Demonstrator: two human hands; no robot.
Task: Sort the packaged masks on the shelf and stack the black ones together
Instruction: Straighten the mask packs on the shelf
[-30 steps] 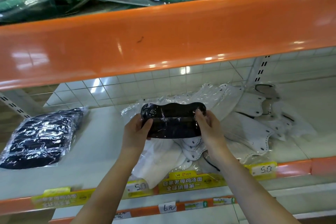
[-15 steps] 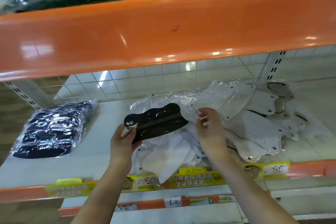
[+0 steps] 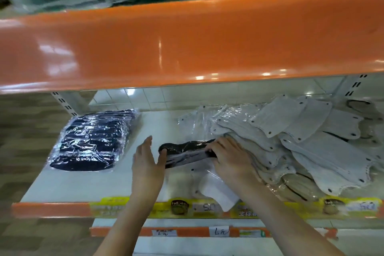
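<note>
A single black packaged mask (image 3: 187, 150) lies low over the white shelf (image 3: 83, 185), at the left edge of the heap of white packaged masks (image 3: 291, 131). My right hand (image 3: 230, 160) grips its right end with curled fingers. My left hand (image 3: 146, 164) is beside its left end, fingers straight, with only the thumb touching the wrapper. A stack of black packaged masks (image 3: 93, 139) in shiny plastic sits at the shelf's left end, apart from both hands.
The orange upper shelf edge (image 3: 187, 43) hangs close above, with green packaged goods on top. Beige masks (image 3: 299, 185) lie under the white heap at the front right. Yellow price labels (image 3: 207, 207) line the shelf's front rail. Bare shelf lies between the black stack and my left hand.
The black mask has come down from mid-air to just over the shelf. My right hand has taken its right end, and my left hand has loosened from a grip to a thumb touch.
</note>
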